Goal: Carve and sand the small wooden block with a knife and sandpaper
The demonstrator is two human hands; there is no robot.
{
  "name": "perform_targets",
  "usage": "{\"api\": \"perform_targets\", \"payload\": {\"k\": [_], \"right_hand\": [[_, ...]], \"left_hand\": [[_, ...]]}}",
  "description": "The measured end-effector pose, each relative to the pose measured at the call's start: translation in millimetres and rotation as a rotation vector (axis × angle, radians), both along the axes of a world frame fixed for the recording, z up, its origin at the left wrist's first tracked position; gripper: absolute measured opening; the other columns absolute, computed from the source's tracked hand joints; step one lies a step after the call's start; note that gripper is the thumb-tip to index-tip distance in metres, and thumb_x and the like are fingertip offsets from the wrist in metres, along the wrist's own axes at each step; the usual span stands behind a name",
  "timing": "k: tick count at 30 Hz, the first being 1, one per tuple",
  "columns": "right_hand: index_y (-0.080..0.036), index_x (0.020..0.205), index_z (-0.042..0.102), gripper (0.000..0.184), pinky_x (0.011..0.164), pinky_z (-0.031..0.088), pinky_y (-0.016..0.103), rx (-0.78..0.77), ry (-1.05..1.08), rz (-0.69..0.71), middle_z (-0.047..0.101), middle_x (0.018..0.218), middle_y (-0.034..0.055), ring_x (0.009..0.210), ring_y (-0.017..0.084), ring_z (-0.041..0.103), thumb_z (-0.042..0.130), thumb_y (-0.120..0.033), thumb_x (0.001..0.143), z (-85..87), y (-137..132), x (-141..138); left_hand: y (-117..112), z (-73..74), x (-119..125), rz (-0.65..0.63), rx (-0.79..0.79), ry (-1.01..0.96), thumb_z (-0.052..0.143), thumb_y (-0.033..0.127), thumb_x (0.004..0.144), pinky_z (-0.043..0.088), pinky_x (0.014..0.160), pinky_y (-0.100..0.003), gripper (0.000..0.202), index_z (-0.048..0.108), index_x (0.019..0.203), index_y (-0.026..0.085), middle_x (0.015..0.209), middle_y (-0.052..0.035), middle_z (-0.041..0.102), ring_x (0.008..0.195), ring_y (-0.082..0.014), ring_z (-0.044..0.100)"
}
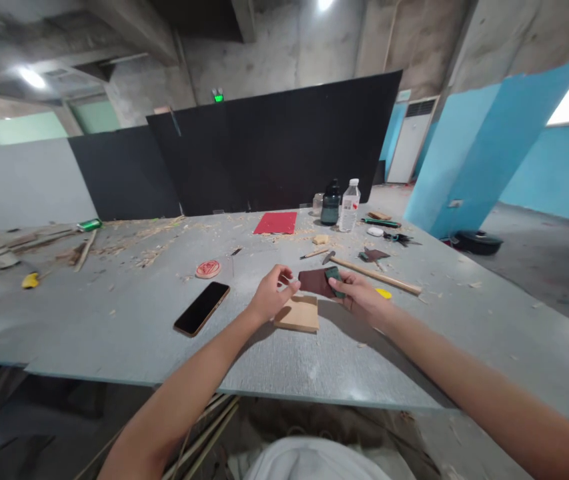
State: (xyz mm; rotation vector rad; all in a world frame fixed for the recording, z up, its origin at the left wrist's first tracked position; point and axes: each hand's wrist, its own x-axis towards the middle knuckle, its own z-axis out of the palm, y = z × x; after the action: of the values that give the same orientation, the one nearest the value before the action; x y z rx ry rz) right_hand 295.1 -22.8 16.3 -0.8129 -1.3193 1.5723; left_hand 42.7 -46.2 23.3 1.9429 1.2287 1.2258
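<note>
My right hand [359, 293] grips a folded sheet of sandpaper [314, 281], dark brown on one side and green where it is folded back under the thumb. My left hand [275, 292] is close to the sheet's left end, its fingers curved and apart with nothing in them. Below both hands a pale, square wooden block [298, 315] lies flat on the grey table [154, 360]; the left hand covers its upper left corner. Beyond the right hand lies a hammer [374, 272] with a long wooden handle, and a scrap of sandpaper [374, 255] is behind it.
A phone [202, 308] and a round wooden disc with a red design [208, 269] lie to the left. Further back are a red sheet [275, 223], a carving knife [314, 253], a dark bottle [331, 205] and a clear water bottle [349, 208]. Wood shavings litter the tabletop.
</note>
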Motion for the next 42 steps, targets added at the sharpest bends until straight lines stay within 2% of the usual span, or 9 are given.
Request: {"api": "perform_targets", "payload": {"k": [4,8,12,16,21,27,32,39,42], "right_hand": [[-0.019,0.099,0.080,0.041,0.079,0.053,0.032,0.069,-0.071,0.102,0.078,0.095,0.0064,0.085,0.021,0.070,0.094,-0.048,0.074,0.9,-6.1,-3.9],[-0.018,0.105,0.081,0.045,0.084,0.054,0.036,0.123,-0.132,0.136,0.079,0.102,0.0085,0.090,0.024,0.071,0.091,-0.052,0.076,-3.6,-8.7,-6.7],[-0.023,0.115,0.079,0.048,0.097,0.056,0.046,0.165,-0.153,0.045,0.079,0.119,0.0102,0.105,0.029,0.073,0.089,-0.053,0.078,-7.0,-5.6,-7.7],[-0.029,0.118,0.077,0.050,0.107,0.054,0.053,0.224,-0.175,-0.072,0.078,0.127,0.0095,0.114,0.031,0.073,0.094,-0.039,0.072,-4.0,-1.3,-6.9],[-0.025,0.108,0.076,0.040,0.101,0.059,0.052,0.302,-0.234,-0.173,0.082,0.108,0.0110,0.102,0.030,0.076,0.089,-0.030,0.071,-5.2,-0.6,-8.0],[-0.025,0.106,0.076,0.032,0.089,0.060,0.048,0.396,-0.367,-0.211,0.081,0.095,0.0098,0.090,0.029,0.076,0.081,-0.031,0.075,-10.7,-1.9,-10.3],[-0.024,0.115,0.077,0.036,0.086,0.058,0.044,0.471,-0.445,-0.207,0.081,0.100,0.0092,0.092,0.028,0.075,0.077,-0.032,0.080,-3.0,-8.5,-11.4],[-0.022,0.103,0.077,0.024,0.069,0.051,0.037,0.523,-0.505,-0.241,0.074,0.071,0.0012,0.067,0.022,0.067,0.070,-0.029,0.081,0.4,-12.8,-13.4],[-0.023,0.102,0.075,0.025,0.068,0.048,0.036,0.526,-0.504,-0.318,0.071,0.069,-0.0002,0.065,0.021,0.063,0.068,-0.031,0.079,0.2,-6.1,-8.2]], "left_hand": [[2.9,-6.0,4.3,-0.078,-0.091,-0.134,0.066,0.037,0.091,0.054,0.082,-0.032,0.027,0.057,0.112,0.022,0.110,-0.0066,0.068,0.090,-0.0174,0.066],[-0.7,-8.0,12.8,-0.164,-0.146,-0.184,0.071,0.025,0.080,0.052,0.075,-0.029,0.032,0.063,0.110,0.021,0.092,-0.0019,0.067,0.083,-0.0165,0.064],[-1.0,-4.8,13.6,-0.136,-0.167,-0.260,0.068,0.020,0.077,0.050,0.074,-0.027,0.032,0.063,0.109,0.021,0.086,0.0009,0.064,0.081,-0.0155,0.062],[4.7,0.0,5.5,-0.060,-0.195,-0.348,0.067,0.023,0.079,0.050,0.071,-0.028,0.031,0.059,0.110,0.021,0.088,-0.0003,0.063,0.080,-0.0156,0.062],[7.4,2.1,1.5,-0.070,-0.253,-0.409,0.072,0.029,0.079,0.051,0.069,-0.029,0.038,0.055,0.112,0.022,0.085,-0.0001,0.063,0.074,-0.0156,0.062],[-1.9,5.1,7.5,-0.200,-0.328,-0.423,0.078,0.034,0.077,0.050,0.066,-0.027,0.046,0.056,0.117,0.023,0.086,0.0004,0.063,0.071,-0.0139,0.062],[-6.8,6.8,9.3,-0.269,-0.330,-0.372,0.080,0.033,0.073,0.049,0.067,-0.027,0.047,0.059,0.114,0.022,0.083,0.0013,0.063,0.075,-0.0152,0.061],[-5.2,4.6,9.0,-0.245,-0.260,-0.315,0.080,0.034,0.073,0.049,0.072,-0.028,0.042,0.061,0.108,0.021,0.081,0.0020,0.060,0.078,-0.0155,0.061],[1.1,2.0,5.9,-0.192,-0.214,-0.315,0.077,0.034,0.075,0.048,0.071,-0.027,0.040,0.059,0.109,0.022,0.084,0.0018,0.059,0.077,-0.0150,0.060]]}}
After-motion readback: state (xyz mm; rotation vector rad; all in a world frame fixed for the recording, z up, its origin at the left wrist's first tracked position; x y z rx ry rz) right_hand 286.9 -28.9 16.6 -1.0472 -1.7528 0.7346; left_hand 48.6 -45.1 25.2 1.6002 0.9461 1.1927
